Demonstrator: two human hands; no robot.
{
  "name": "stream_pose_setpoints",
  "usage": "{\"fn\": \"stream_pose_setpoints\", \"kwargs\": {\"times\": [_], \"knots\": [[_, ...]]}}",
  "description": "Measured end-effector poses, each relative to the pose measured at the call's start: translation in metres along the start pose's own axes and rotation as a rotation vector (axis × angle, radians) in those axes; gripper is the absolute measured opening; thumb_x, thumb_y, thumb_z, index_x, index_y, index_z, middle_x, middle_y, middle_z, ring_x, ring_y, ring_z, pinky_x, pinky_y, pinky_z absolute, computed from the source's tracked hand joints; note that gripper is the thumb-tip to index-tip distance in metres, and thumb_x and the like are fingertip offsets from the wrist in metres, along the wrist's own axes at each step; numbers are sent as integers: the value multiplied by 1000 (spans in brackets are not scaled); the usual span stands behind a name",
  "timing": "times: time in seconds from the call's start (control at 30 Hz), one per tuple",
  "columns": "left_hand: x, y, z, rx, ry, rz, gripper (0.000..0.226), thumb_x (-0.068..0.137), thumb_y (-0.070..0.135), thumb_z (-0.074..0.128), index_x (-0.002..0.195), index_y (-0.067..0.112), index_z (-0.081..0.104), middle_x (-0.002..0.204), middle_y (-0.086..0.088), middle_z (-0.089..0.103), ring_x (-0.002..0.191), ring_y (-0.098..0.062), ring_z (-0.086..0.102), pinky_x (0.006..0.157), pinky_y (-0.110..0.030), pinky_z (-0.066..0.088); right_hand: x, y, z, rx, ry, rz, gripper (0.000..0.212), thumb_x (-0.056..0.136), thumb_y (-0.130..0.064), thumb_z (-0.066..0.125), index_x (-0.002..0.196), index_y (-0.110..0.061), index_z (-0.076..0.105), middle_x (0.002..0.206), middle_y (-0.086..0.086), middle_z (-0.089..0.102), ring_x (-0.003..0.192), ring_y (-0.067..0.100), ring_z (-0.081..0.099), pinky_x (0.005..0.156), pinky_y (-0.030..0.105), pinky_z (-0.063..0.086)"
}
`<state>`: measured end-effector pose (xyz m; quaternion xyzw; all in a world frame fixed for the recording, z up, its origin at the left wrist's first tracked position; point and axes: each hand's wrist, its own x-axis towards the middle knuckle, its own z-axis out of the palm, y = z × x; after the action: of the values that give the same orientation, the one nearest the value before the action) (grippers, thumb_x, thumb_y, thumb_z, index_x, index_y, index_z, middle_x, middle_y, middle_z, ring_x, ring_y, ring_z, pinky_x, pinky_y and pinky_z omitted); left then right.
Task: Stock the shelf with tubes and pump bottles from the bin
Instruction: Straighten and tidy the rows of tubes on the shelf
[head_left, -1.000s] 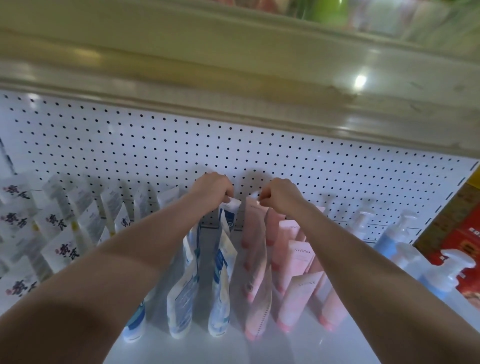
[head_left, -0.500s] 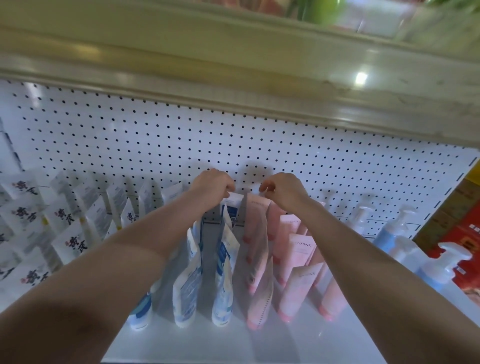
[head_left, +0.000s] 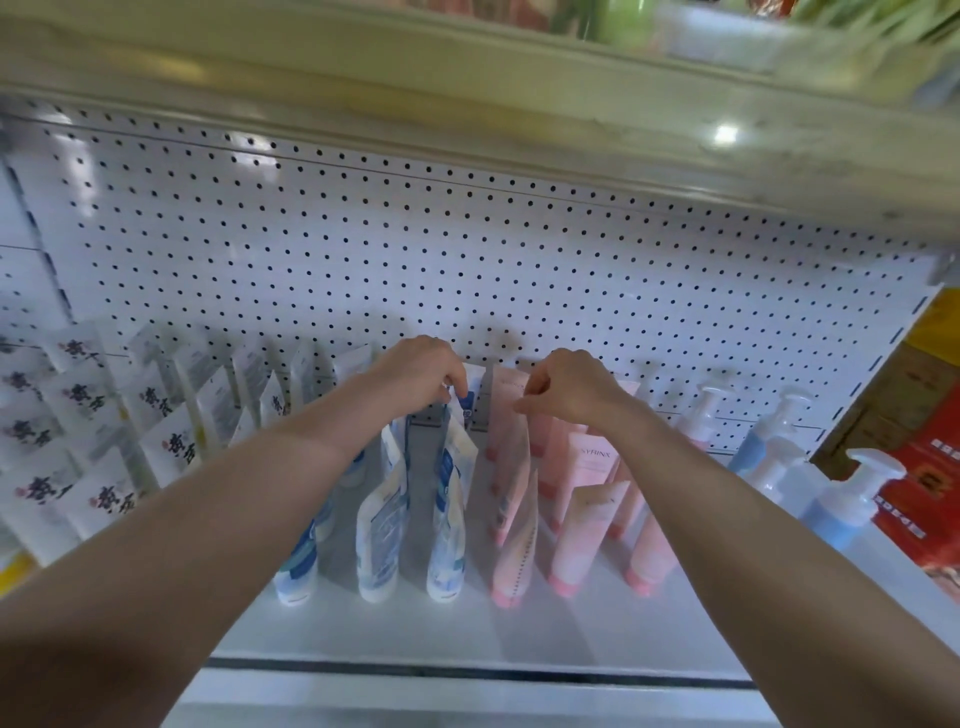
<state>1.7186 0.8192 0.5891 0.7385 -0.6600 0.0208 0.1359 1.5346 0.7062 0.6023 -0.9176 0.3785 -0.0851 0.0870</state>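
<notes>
Sitting on the shelf (head_left: 467, 623), blue tube (head_left: 467, 387) is pinched by left hand (head_left: 421, 374), pink tube (head_left: 506, 415) seemingly by right hand (head_left: 571, 387).

Looks lower than a second ago: takes in the front edge of the shelf (head_left: 467, 649), cut off before, and lifts the front tubes (head_left: 511, 571) higher in the picture. Shows the right hand (head_left: 571, 387) slid slightly down and rightward, now pinching the side edge of the back pink tube (head_left: 506, 431) and baring its top seal. Shows more of the white-and-blue tube (head_left: 470, 387) beside the left hand (head_left: 421, 374).
</notes>
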Motion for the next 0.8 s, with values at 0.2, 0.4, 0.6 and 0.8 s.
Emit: {"fn": "stream_pose_setpoints", "kwargs": {"times": [0.2,0.4,0.6,0.8], "knots": [[-4,6,1,11,40,-25,15,86,22,69,100,23,75,100,4,64,99,-17,58,82,-26,42,-4,0,-1,16,-21,-32,13,81,-16,69,89,-20,78,93,-7,73,91,16,66,85,39,55],[1,9,8,22,76,-63,14,87,24,68,99,22,75,103,2,59,98,-18,57,77,-25,39,-1,2,0,20,-23,-51,18,84,-13,68,97,-22,76,101,-7,72,97,14,65,90,34,53],[3,12,8,-2,84,-98,12,87,20,69,96,20,76,98,4,66,93,-17,61,76,-26,45,-1,5,1,59,-12,-73,21,84,-13,67,100,-26,74,95,-7,67,89,13,61,82,28,50],[2,11,7,-19,64,-115,10,85,21,70,94,22,76,94,4,69,91,-16,63,81,-30,51,-2,3,-1,57,-29,-92,24,86,-9,65,100,-25,74,91,-6,62,89,13,60,80,24,47]]}}
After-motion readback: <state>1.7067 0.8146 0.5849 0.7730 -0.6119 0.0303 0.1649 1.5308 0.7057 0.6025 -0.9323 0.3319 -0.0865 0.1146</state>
